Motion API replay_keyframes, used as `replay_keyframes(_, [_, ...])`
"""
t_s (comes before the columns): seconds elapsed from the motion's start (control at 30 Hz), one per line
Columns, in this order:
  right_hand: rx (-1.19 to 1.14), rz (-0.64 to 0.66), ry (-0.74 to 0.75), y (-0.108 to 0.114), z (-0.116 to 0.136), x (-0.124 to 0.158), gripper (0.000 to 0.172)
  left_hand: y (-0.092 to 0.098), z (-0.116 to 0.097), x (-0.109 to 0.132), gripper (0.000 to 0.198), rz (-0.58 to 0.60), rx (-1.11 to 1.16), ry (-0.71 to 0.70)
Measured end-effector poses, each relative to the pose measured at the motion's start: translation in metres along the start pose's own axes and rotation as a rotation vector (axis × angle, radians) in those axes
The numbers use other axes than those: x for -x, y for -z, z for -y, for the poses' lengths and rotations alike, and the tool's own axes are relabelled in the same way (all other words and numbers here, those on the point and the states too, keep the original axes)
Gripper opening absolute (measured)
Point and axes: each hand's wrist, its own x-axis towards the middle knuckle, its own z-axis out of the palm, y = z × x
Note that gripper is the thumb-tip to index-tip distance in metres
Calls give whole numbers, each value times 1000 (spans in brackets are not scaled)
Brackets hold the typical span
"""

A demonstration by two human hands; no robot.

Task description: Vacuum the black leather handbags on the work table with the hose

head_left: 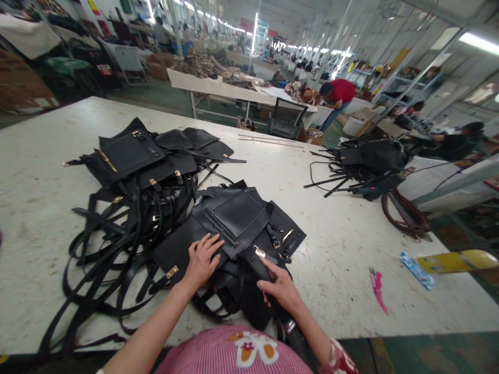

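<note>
A black leather bag with gold buckles lies flat on the white worktable in front of me. My left hand rests on its lower left part, fingers spread flat. My right hand is closed around a black strap end of the bag, index finger stretched toward a gold clasp. More black bag pieces and flaps are piled behind and to the left, with long black straps tangled toward the near edge.
Pink snips and a blue packet lie at the right. Another heap of black bags and straps sits at the far right edge. A person in a red shirt bends over a farther table.
</note>
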Motion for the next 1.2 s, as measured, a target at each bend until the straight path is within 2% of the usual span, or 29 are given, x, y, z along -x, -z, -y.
replay_keyframes(0.1, [-10,24,-52,-7,-10,1,72,2,-3,1,39,-1,-1,8])
replay_keyframes(0.3, [-91,-63,-14,-24,-11,-8,72,6,-23,5,51,6,-70,23])
replay_keyframes(0.47, [-59,-68,-14,-22,-7,-10,68,1,-35,-2,49,-18,-88,66])
replay_keyframes(0.57, [-57,-168,62,-14,5,-25,69,3,-41,-3,43,-69,22,104])
replay_keyframes(0.63, [-42,-230,113,-6,11,-31,68,7,-50,4,35,-116,212,158])
replay_keyframes(0.7, [-43,-236,114,3,12,-29,67,8,-63,14,26,-97,550,286])
replay_keyframes(0.73, [-48,-228,97,6,10,-24,68,7,-70,18,23,-57,775,411])
replay_keyframes(0.83, [-60,-225,38,13,-1,-6,70,0,-88,20,19,67,1534,976])
replay_keyframes(0.9, [-69,-228,21,15,-6,5,72,-8,-94,11,10,56,1826,1234])
replay_keyframes(0.97, [-82,-215,13,15,-5,12,73,-15,-97,-2,17,0,1904,1300])
replay_keyframes(1.07, [-95,-134,4,12,4,15,73,-25,-101,-14,23,-105,1918,1315])
replay_keyframes(1.2, [-56,-4,-17,4,14,7,70,-33,-102,-13,20,-219,1932,1267])
